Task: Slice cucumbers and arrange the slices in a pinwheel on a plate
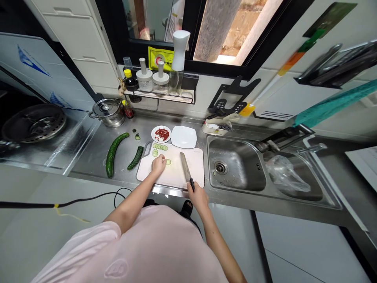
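Gripping knife [185,167] over cutting board [173,176] near front edge of bench [94,159]: right hand [198,196]. Left hand [158,165] beside cucumber slice [168,161]; fingers' hold indeterminable.

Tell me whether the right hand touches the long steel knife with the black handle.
Touching. The head view shows the right hand wrapped around the black handle of the steel knife.

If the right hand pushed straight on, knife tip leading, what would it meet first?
Probably the square white plate, just beyond the tip of the knife, though blade height is unclear.
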Demonstrator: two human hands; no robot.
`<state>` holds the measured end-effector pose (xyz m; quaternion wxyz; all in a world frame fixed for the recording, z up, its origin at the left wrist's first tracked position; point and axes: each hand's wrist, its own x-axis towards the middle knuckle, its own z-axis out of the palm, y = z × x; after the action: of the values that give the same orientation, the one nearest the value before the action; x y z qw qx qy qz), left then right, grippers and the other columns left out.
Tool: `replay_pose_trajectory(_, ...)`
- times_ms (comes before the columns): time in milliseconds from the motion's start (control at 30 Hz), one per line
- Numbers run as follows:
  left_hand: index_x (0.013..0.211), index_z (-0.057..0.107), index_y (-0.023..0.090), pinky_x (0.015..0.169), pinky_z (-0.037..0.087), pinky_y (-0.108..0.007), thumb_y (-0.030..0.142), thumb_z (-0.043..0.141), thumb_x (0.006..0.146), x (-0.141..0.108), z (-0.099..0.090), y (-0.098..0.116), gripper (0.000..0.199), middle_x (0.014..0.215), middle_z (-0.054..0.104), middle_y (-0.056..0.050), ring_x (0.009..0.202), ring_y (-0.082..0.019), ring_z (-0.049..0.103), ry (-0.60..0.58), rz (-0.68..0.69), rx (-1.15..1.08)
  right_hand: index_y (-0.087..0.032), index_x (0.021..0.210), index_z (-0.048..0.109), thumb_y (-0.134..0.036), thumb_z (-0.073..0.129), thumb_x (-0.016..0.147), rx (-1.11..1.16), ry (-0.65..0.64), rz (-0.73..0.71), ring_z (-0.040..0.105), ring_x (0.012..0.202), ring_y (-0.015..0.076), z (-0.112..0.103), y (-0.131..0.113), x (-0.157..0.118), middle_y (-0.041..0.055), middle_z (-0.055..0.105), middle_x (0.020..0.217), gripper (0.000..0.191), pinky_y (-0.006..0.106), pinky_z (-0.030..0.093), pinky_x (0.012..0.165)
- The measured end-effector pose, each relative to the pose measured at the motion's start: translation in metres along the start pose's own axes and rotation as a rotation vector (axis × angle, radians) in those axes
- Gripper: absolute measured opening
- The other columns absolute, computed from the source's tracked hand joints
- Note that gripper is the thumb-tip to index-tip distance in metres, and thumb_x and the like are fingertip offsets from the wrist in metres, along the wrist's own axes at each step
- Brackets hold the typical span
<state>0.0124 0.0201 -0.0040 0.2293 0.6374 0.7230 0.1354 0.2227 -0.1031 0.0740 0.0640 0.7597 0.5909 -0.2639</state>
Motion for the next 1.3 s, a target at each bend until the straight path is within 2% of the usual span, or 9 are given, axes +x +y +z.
replay_pose_trajectory(167, 0.110, 0.057, 0.019, 0.085, 0.039, -0.030, 0.028, 0.047, 0.088, -0.015, 0.011, -0.003, 0.027, 0.094, 0.063, -0.008, 0.094, -0.021, 0.055, 0.136, 0.156, -0.005, -0.019, 0.108, 0.056, -0.053, 0.026, 0.094, 0.048, 0.015, 0.016, 0.062, 0.091, 0.0226, 0.010, 0.004, 0.011, 0.0106, 0.067, 0.095, 0.047, 0.029, 0.040, 0.073)
replay_pose_trajectory(333, 0.118, 0.057, 0.019, 0.089, 0.040, -0.032, 0.028, 0.046, 0.088, -0.021, 0.017, -0.004, 0.033, 0.100, 0.058, -0.009, 0.098, -0.022, 0.050, 0.170, 0.204, 0.036, -0.019, 0.107, 0.056, -0.052, 0.026, 0.093, 0.051, 0.043, 0.031, 0.062, 0.090, 0.0239, 0.016, 0.005, 0.015, 0.0105, 0.067, 0.092, 0.047, 0.030, 0.040, 0.072)
replay_pose_trajectory(567, 0.106, 0.063, 0.020, 0.090, 0.040, -0.031, 0.030, 0.049, 0.086, -0.017, 0.014, 0.002, 0.026, 0.098, 0.054, -0.009, 0.098, -0.021, 0.049, 0.160, 0.178, 0.027, -0.019, 0.106, 0.056, -0.052, 0.026, 0.093, 0.064, 0.022, 0.027, 0.062, 0.092, 0.0237, 0.019, 0.003, 0.016, 0.0107, 0.067, 0.093, 0.047, 0.030, 0.041, 0.073)
replay_pose_trajectory(733, 0.101, 0.063, 0.019, 0.089, 0.039, -0.030, 0.030, 0.053, 0.084, -0.008, 0.011, 0.004, 0.023, 0.099, 0.054, -0.008, 0.098, -0.020, 0.050, 0.156, 0.088, -0.009, -0.019, 0.104, 0.056, -0.052, 0.025, 0.093, 0.051, 0.027, 0.022, 0.062, 0.090, 0.0248, 0.021, 0.003, 0.019, 0.0110, 0.067, 0.092, 0.046, 0.032, 0.041, 0.073)
replay_pose_trajectory(1067, 0.087, 0.064, 0.019, 0.084, 0.040, -0.027, 0.027, 0.056, 0.080, -0.002, 0.000, 0.012, 0.013, 0.097, 0.057, -0.007, 0.095, -0.019, 0.054, 0.082, 0.002, -0.002, -0.018, 0.104, 0.054, -0.049, 0.023, 0.093, 0.047, 0.011, 0.030, 0.063, 0.089, 0.0260, 0.021, -0.001, 0.022, 0.0121, 0.067, 0.091, 0.045, 0.034, 0.042, 0.074)
replay_pose_trajectory(1300, 0.082, 0.061, 0.021, 0.067, 0.038, -0.024, 0.023, 0.057, 0.077, -0.001, -0.002, 0.013, 0.006, 0.083, 0.065, -0.002, 0.077, -0.015, 0.057, 0.012, -0.056, -0.108, -0.017, 0.106, 0.053, -0.047, 0.023, 0.094, 0.044, -0.031, 0.051, 0.062, 0.092, 0.0259, 0.017, -0.007, 0.023, 0.0128, 0.066, 0.094, 0.044, 0.035, 0.042, 0.076)
